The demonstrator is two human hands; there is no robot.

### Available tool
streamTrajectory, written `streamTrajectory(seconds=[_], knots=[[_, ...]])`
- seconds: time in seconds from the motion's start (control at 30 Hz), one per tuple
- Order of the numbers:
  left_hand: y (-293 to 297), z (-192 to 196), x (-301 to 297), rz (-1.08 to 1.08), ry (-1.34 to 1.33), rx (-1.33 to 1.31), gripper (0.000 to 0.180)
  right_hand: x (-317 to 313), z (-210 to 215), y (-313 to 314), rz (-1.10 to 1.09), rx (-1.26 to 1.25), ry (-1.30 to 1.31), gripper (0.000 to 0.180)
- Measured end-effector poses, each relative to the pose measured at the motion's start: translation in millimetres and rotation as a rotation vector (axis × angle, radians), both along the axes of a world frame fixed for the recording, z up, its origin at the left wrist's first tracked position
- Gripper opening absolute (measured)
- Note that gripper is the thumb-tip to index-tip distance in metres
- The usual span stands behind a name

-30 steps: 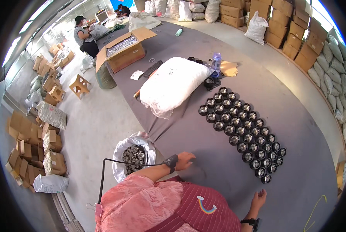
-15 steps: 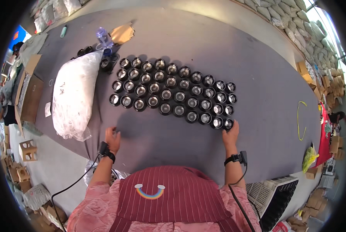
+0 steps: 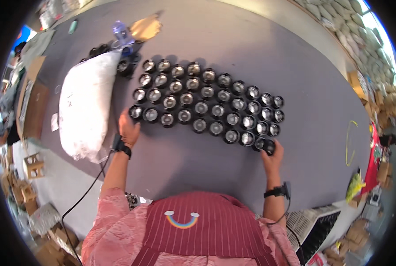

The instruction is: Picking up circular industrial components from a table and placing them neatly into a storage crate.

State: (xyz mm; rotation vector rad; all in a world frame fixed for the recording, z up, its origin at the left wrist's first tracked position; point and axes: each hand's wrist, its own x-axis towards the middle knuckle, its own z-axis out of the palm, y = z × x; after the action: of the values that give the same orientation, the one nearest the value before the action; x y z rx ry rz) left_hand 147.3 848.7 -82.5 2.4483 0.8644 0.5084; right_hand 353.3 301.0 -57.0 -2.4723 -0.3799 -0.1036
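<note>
Several black round cups [image 3: 201,107] with shiny silvery insides stand in staggered rows on the grey table. At the near right corner, my right hand [image 3: 272,158] has its fingers round the end black cup [image 3: 269,147], which looks tilted. My left hand [image 3: 129,128] rests by the near left corner, fingers stretched and apart. Its fingertips reach the side of the first black cup [image 3: 136,111] there; whether they press on it is hard to make out. Both wrists wear black bands with cables.
Left of the rows lies a large plastic-wrapped white bag [image 3: 87,106], with more black parts [image 3: 123,66] behind it. A clear bluish bottle [image 3: 122,33] and a piece of cardboard [image 3: 145,28] lie farther back. A yellow strap [image 3: 349,142] is at the table's right.
My left hand has moved forward to the near left cup. My right hand has closed on the near right cup, which now tilts. The view has shifted slightly.
</note>
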Motion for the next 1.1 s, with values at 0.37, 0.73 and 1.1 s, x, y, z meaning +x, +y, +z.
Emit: streamTrajectory(seconds=[0.37,0.73,1.1], knots=[[15,10,26,-0.083,0.131,-0.028,0.066,-3,-7,29,0.096,-0.03,0.091,0.075],[-35,23,49,-0.164,0.027,-0.129,0.069,-14,-4,72,0.09,0.055,0.01,0.09],[-33,18,52,-0.098,-0.003,-0.157,0.079,-20,-18,85,0.054,0.059,0.038,0.095]])
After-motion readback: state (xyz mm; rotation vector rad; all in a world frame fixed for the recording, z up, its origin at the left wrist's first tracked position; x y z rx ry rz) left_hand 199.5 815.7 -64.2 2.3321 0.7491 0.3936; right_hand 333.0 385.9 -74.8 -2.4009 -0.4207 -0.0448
